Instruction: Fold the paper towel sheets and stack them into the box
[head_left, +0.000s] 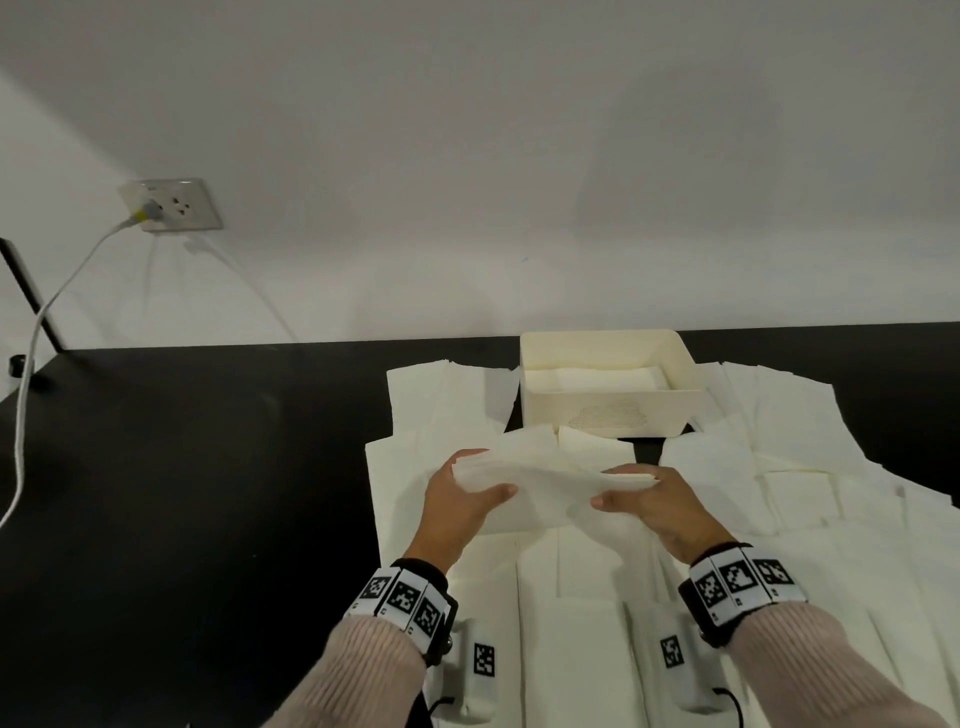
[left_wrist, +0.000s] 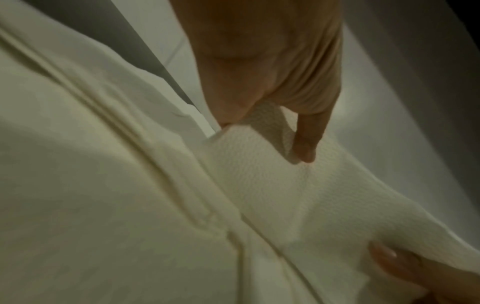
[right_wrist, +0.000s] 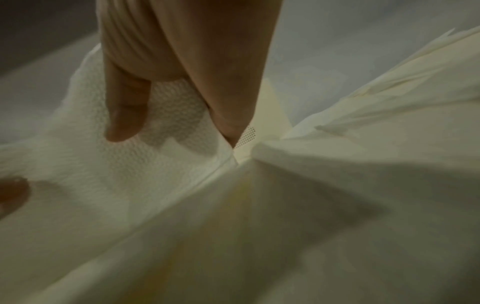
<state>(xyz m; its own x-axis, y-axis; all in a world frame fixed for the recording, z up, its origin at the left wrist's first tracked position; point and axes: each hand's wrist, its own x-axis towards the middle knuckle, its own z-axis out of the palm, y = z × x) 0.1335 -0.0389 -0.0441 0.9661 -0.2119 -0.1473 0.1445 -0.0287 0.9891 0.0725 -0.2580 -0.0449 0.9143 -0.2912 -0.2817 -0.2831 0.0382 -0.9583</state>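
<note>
Left hand (head_left: 462, 499): it holds the left end of one paper towel sheet (head_left: 545, 480), with the thumb on the near side and the fingers behind; the grip is closed on the paper, lifted a little above the worktop (head_left: 182, 467).
Right hand (head_left: 654, 501): it holds the right end of the same sheet in the same way, thumb in front and fingers behind, so the grip is pinched on the paper too.
Why both ends: I think the two hands keep the sheet stretched between them so the edges can meet evenly when it is folded; a thin towel held at one end only would hang and crumple.
Sheet in the hands: in the left wrist view its dotted texture (left_wrist: 272, 185) bends softly between the fingers, so it is loose and not yet a flat, pressed fold.
Box (head_left: 608, 410): cream coloured, open on top, standing at the far side of the worktop just behind the hands; some folded white sheets (head_left: 597, 376) lie already inside.
Unfolded sheets (head_left: 571, 597): many lie spread flat and overlapping around the box and under the arms, probably placed so for easy taking one by one.
Stage: folding seems to be in progress; much of the pile is not yet done.
Wall socket (head_left: 171, 205): on the wall at the left, with a white cable (head_left: 31, 364) hanging down, well apart from the work.
</note>
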